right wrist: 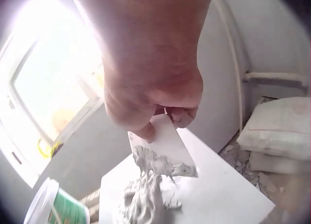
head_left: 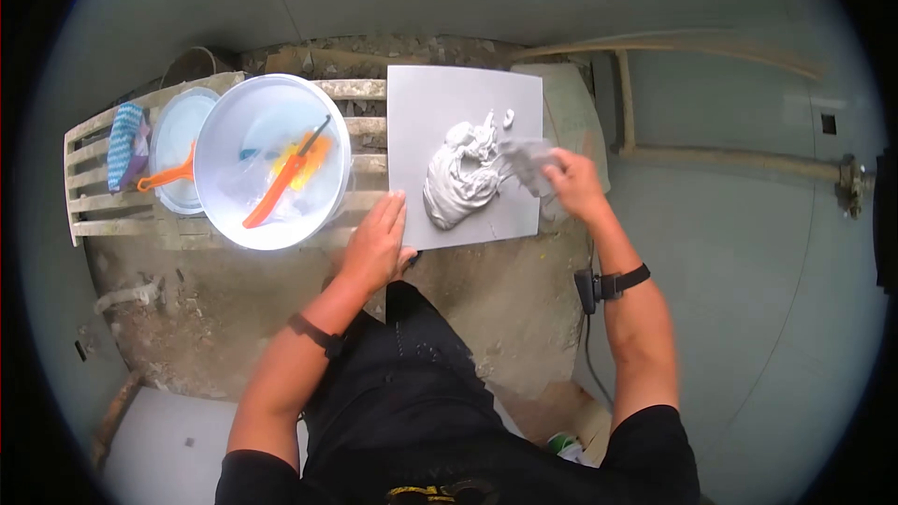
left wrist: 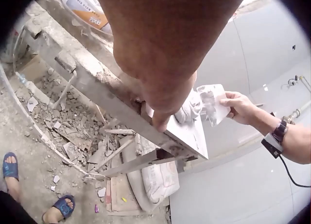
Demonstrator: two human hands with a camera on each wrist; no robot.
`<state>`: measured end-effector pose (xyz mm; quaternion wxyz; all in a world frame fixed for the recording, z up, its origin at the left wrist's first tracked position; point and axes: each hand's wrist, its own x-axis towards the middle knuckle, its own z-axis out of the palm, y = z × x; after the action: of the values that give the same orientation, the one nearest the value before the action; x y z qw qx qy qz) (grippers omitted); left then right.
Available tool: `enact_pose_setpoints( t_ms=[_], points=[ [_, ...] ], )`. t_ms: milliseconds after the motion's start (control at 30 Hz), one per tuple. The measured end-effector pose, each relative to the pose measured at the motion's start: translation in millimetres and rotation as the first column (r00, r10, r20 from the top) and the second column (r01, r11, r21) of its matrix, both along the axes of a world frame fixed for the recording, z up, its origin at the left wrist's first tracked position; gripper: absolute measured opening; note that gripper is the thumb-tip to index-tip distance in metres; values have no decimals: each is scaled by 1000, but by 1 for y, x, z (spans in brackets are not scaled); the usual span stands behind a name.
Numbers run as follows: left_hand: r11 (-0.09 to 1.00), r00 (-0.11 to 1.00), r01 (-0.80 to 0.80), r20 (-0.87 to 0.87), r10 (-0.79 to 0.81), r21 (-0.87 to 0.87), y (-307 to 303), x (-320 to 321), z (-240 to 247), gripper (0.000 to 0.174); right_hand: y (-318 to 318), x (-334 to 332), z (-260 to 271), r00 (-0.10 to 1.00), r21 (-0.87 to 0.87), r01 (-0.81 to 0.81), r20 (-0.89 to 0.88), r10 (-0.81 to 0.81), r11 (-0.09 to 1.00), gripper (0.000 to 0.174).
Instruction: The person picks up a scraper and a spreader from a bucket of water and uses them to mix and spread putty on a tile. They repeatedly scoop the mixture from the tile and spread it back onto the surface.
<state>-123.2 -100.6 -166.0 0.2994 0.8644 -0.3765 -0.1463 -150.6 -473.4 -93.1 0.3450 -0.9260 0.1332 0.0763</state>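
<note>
A mound of wet grey putty (head_left: pixel 458 192) lies on a square pale board (head_left: pixel 421 98). My right hand (head_left: pixel 577 185) pinches a flat white scraper (right wrist: pixel 163 136) by its upper edge, thumb on the near face. Putty coats the scraper's lower edge, and in the right wrist view thick strands run from it down to the mound. At the board's near left corner, my left hand (head_left: pixel 372 241) rests with fingers fairly straight along the side and the thumb at the front edge. In the left wrist view the forearm hides most of that hand.
The board lies on a dirty slatted bench (head_left: pixel 360 126). Left of it stands a white bucket (head_left: pixel 208 182) with an orange-handled tool (head_left: pixel 276 189) inside. Beyond are a round lid (head_left: pixel 170 136) and a blue patterned packet (head_left: pixel 123 145). Rubble (left wrist: pixel 53 119) and sacks (right wrist: pixel 274 124) lie on the floor.
</note>
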Motion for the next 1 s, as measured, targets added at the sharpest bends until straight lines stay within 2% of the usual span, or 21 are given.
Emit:
enact_pose_setpoints(
  t_ms=[33, 67, 167, 233, 300, 367, 400, 433, 467, 567, 667, 800, 833, 933, 1000],
  points=[
    [1000, 1000, -9, -9, 9, 3, 0, -2, 2, 78, -15, 8, -4, 980, 136, 194, -70, -186, 972, 21],
    [1000, 1000, -12, -14, 12, 9, 0, -3, 3, 78, -27, 17, -12, 920, 257, 388, -162, -357, 885, 21],
    [1000, 1000, -10, -7, 10, 12, -1, -1, 3, 79, -43, 46, -41, 880, 292, 474, -168, -444, 830, 24],
    [1000, 1000, -15, -19, 16, 20, 0, -3, 3, 80, -26, 69, -48, 980, 247, 187, -107, -165, 951, 23],
    [999, 1000, -11, -22, 12, 30, 4, -8, 2, 80, 4, 65, -44, 991, 131, -56, -114, 72, 990, 21],
    [1000, 1000, -17, 8, 17, 11, -3, 1, 0, 80, 28, 67, -20, 951, -75, -282, -153, 268, 957, 19],
    [1000, 1000, -16, 8, 16, 6, -2, 0, 0, 80, 43, 62, 1, 898, -255, -438, -172, 405, 862, 18],
    [1000, 1000, -15, 8, 15, 5, 1, -2, 0, 80, 50, 52, 20, 878, -311, -477, -132, 460, 822, 22],
    [1000, 1000, -15, 11, 15, -4, 2, -1, -1, 80, 56, 43, 31, 851, -369, -510, -88, 518, 777, 27],
    [1000, 1000, -8, 5, 8, -10, 4, -5, -4, 80, 79, 5, 18, 826, -567, -345, 195, 529, 748, 34],
    [1000, 1000, -7, 4, 7, 0, 1, 0, -4, 79, 90, -29, -23, 804, -631, -416, 82, 589, 655, 38],
    [1000, 1000, 11, -14, -11, 0, 0, 0, 4, 78, 73, -11, 28, 781, -502, -597, -187, 595, 626, 36],
    [1000, 1000, 7, -20, -6, 5, 1, 0, 3, 77, 77, -13, 34, 823, -533, -514, -85, 562, 672, 33],
    [1000, 1000, -11, -6, 11, -21, 2, -2, -2, 78, 95, -29, 4, 829, -517, -417, 121, 546, 748, 30],
    [1000, 1000, -2, -8, 2, -30, 1, 1, -2, 78, 84, -28, -3, 845, -446, -433, 101, 525, 783, 28]
  ],
)
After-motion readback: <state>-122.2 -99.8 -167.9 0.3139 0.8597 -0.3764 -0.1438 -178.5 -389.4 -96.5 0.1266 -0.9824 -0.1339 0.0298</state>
